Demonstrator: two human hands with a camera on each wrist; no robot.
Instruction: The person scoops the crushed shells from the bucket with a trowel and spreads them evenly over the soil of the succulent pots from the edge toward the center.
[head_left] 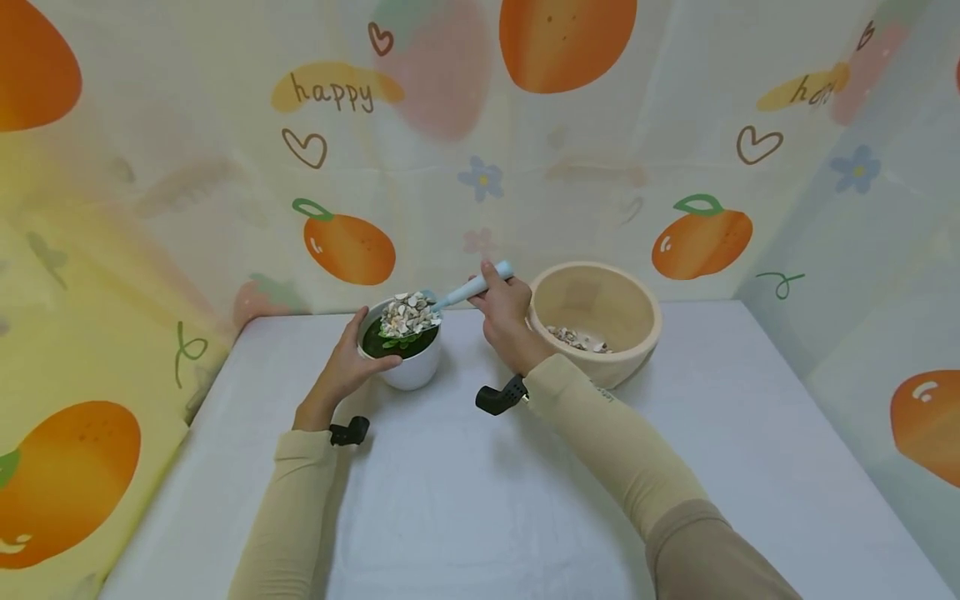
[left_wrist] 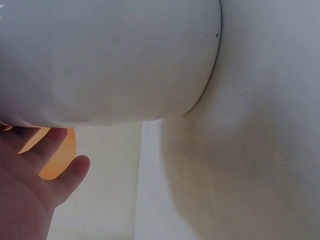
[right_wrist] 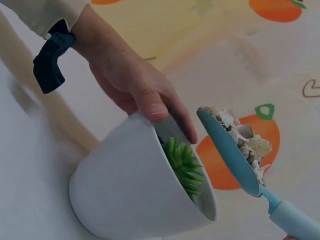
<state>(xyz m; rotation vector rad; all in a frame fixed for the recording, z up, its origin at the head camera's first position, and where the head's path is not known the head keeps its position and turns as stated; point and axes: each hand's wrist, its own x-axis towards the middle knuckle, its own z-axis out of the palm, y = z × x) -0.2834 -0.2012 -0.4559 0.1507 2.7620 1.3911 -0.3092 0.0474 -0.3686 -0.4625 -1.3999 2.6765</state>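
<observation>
A white flower pot (head_left: pixel 414 368) stands on the table, with a green succulent (right_wrist: pixel 182 165) inside. My left hand (head_left: pixel 347 367) holds the pot at its left side, thumb along the front rim and fingers around the far side. My right hand (head_left: pixel 504 315) grips the pale blue handle of a small trowel (right_wrist: pixel 230 152). Heaped on its blade are small seashells (head_left: pixel 408 314), mostly whitish and tan. The loaded blade is above the pot's opening, over the plant. In the left wrist view the pot's smooth wall (left_wrist: pixel 110 60) fills the upper left, beside my fingers.
A cream, wide-mouthed round planter (head_left: pixel 651 342) stands right of my right hand, with more shells (head_left: pixel 577 339) at its bottom. A white cloth (head_left: pixel 480 500) covers the table. Behind it hangs a fruit-patterned curtain (head_left: pixel 555 225), close to the table's far edge.
</observation>
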